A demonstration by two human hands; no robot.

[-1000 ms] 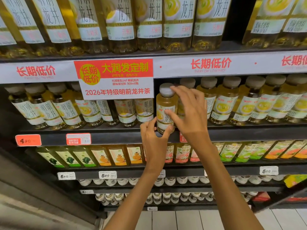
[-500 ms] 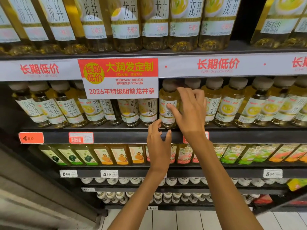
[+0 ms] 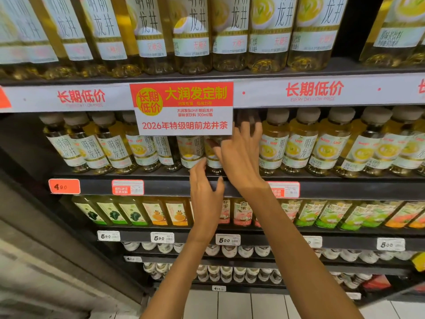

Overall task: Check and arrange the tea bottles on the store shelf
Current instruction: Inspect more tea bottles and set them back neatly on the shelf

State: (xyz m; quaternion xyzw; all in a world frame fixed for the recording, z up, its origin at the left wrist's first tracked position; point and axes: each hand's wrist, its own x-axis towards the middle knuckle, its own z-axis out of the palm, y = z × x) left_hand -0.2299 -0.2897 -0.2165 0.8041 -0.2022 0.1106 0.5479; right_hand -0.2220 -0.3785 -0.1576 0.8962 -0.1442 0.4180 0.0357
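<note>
A row of small yellow tea bottles [image 3: 303,148] with white labels and beige caps fills the middle shelf [image 3: 170,187]. My right hand [image 3: 241,162] reaches into this row just right of the red and white price sign [image 3: 184,109]. Its thumb and fingers curl round one tea bottle [image 3: 212,157], which stands in line with its neighbours and is mostly hidden by the hand and the sign. My left hand [image 3: 204,194] is below it at the shelf's front edge. Its fingers point up, spread, near the bottle bases, and it holds nothing.
Larger bottles of the same tea [image 3: 230,31] stand on the shelf above. Below are fruit tea bottles [image 3: 158,212] and lower rows of white-capped bottles [image 3: 230,250]. Price tags [image 3: 64,186] line the shelf edges. A tiled floor [image 3: 230,305] shows at the bottom.
The bottle that my right hand held out in front of the shelf has gone back into the row. My left hand has let go of its base and hangs below.
</note>
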